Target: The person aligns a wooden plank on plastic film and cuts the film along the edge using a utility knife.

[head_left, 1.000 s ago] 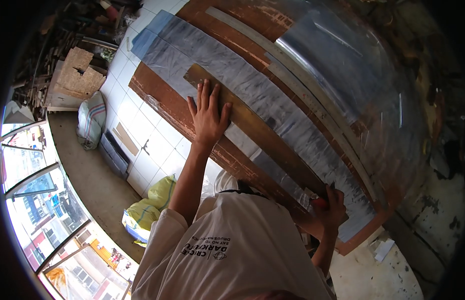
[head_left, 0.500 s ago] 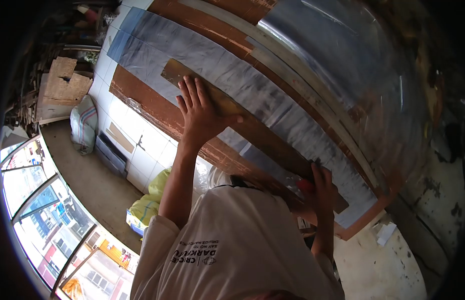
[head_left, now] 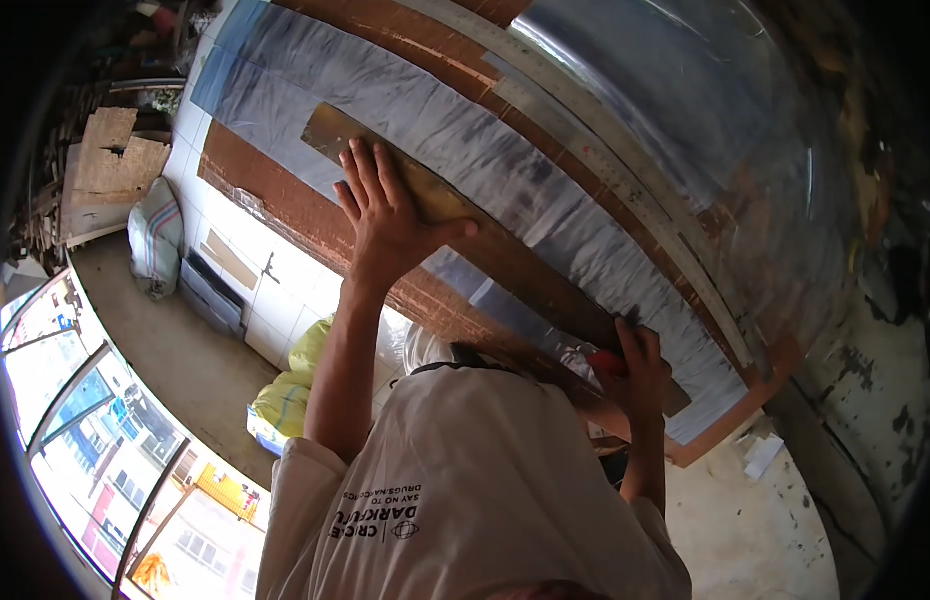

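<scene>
My left hand (head_left: 385, 225) lies with fingers spread on a long brown wooden strip (head_left: 525, 275), pressing it flat. Under the strip is a grey, marbled, shiny sheet (head_left: 465, 145) with a bluish end. Near the strip's other end, the fingers of my right hand (head_left: 640, 375) are closed round a small red-handled tool (head_left: 607, 364). That hand rests against the strip; the tool's working end is hidden. A worn reddish-brown board (head_left: 275, 205) shows beneath the sheet.
A long pale straight bar (head_left: 605, 160) lies beyond the sheet, beside clear plastic film (head_left: 665, 90). White tiles, a woven sack (head_left: 153, 240), yellow bags (head_left: 285, 405) and scrap wood (head_left: 110, 160) are on the left. A paper scrap (head_left: 763, 455) lies at right.
The whole view has shifted a little, so the board and sheet appear slightly farther left and up. Both hands keep nearly the same places on the wooden strip.
</scene>
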`<state>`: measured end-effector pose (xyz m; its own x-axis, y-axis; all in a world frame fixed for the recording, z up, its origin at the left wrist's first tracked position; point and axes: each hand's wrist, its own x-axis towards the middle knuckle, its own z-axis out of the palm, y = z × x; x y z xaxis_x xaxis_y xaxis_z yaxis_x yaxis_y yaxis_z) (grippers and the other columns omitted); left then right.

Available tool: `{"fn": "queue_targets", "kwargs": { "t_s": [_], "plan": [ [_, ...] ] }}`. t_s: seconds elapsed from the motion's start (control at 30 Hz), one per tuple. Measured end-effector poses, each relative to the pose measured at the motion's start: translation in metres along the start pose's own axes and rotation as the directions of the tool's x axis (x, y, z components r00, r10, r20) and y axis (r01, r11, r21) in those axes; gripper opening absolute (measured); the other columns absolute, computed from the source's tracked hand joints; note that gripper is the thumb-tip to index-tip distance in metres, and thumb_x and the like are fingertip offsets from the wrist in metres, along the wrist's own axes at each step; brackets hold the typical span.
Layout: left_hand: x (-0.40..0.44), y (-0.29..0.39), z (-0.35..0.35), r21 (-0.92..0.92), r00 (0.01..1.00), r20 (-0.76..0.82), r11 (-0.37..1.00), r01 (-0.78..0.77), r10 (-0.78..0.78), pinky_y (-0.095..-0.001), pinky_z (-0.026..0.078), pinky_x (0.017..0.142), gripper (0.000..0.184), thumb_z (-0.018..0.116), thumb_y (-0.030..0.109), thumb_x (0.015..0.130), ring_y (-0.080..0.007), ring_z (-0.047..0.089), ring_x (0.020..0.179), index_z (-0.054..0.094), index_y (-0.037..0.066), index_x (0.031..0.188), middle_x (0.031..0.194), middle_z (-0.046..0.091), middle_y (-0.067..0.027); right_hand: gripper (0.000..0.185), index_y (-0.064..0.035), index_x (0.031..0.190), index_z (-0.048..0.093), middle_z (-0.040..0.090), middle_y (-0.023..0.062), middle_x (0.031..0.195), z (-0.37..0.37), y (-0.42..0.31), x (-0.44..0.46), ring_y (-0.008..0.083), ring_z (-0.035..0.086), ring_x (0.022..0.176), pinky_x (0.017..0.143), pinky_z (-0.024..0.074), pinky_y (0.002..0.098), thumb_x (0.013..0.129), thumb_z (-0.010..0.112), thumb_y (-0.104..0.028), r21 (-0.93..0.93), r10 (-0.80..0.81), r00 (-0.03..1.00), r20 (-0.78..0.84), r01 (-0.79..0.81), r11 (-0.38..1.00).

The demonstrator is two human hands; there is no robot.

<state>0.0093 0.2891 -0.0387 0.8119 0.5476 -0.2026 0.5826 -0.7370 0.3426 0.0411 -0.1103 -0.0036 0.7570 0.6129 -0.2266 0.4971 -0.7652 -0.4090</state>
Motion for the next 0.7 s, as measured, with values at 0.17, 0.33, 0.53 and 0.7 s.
{"fn": "queue_targets", "kwargs": {
  "t_s": [0.17, 0.33, 0.53, 0.7],
  "plan": [
    [0.000, -0.002, 0.002, 0.000, 1.000, -0.018, 1.000, -0.010, 0.010, -0.0640, 0.002, 0.121, 0.158, 0.088, 0.073, 0.050, -0.0469, -0.005, 0.155, 0.005, -0.005, 0.159, 0.165, 0.001, -0.0324, 0.082, -0.0200, 0.140, 0.058, 0.058, 0.0073, 0.117, 0.001, 0.001, 0.001, 0.0312, 0.069, 0.089, 0.065, 0.0593, 0.0451, 0.065, 0.089, -0.030, 0.002, -0.014, 1.000, -0.013, 0.014, 1.000],
    [-0.001, -0.002, 0.002, -0.019, 0.999, -0.035, 1.000, -0.022, 0.021, -0.0656, 0.002, 0.120, 0.158, 0.087, 0.076, 0.051, -0.0478, -0.004, 0.155, 0.005, -0.005, 0.159, 0.165, 0.001, -0.0329, 0.079, -0.0197, 0.139, 0.059, 0.058, 0.0074, 0.117, -0.001, -0.004, 0.003, 0.0320, 0.069, 0.089, 0.066, 0.0588, 0.0459, 0.067, 0.089, -0.031, 0.012, 0.004, 0.999, -0.036, -0.003, 1.000],
    [0.000, -0.006, 0.007, 0.003, 0.998, -0.060, 1.000, -0.030, 0.030, -0.0640, 0.001, 0.121, 0.158, 0.086, 0.077, 0.050, -0.0455, -0.005, 0.156, 0.005, -0.004, 0.159, 0.166, 0.001, -0.0305, 0.075, -0.0179, 0.134, 0.062, 0.059, 0.0071, 0.115, -0.008, -0.014, 0.006, 0.0317, 0.069, 0.088, 0.067, 0.0582, 0.0442, 0.066, 0.090, -0.030, 0.043, -0.001, 0.995, -0.099, 0.005, 0.999],
    [-0.002, -0.030, 0.011, -0.196, 0.983, -0.138, 0.970, -0.146, 0.120, -0.0607, 0.002, 0.122, 0.119, 0.070, 0.067, 0.084, -0.0427, -0.002, 0.156, 0.013, -0.005, 0.159, 0.166, -0.001, -0.0305, 0.070, -0.0129, 0.126, 0.067, 0.062, 0.0062, 0.112, -0.017, -0.017, 0.005, 0.0292, 0.070, 0.086, 0.065, 0.0563, 0.0420, 0.061, 0.090, -0.028, 0.015, -0.074, 0.983, -0.170, 0.078, 0.997]
  ]
}}
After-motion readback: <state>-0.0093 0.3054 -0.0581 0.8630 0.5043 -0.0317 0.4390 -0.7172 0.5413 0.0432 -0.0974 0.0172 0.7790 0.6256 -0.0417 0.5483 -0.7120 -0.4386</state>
